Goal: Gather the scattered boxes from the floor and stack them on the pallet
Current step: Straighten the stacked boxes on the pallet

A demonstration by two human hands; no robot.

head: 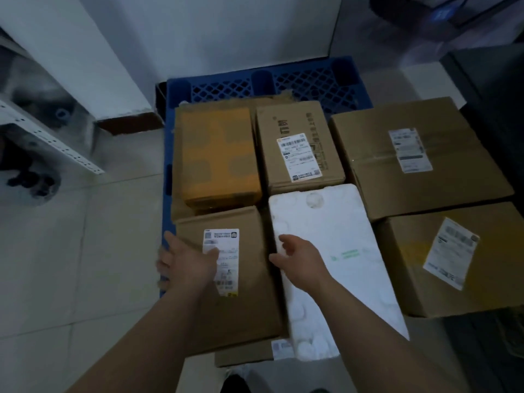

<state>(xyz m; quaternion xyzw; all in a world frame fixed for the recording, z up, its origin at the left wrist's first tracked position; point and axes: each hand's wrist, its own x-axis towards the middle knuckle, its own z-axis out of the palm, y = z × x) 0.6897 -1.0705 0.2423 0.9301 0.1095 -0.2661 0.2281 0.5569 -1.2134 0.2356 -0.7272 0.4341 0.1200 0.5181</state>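
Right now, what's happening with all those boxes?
A person is arranging boxes on a blue pallet. Their left hand reaches over the left edge of a brown labelled box at the near corner. Their right hand hovers at the edge of the white foam box beside it. Both hands are open, gripping nothing. An orange-taped box and a printed box sit behind these, with two bigger cartons to the right.

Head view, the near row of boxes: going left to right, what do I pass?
The labelled box → foam box → box with tilted label.
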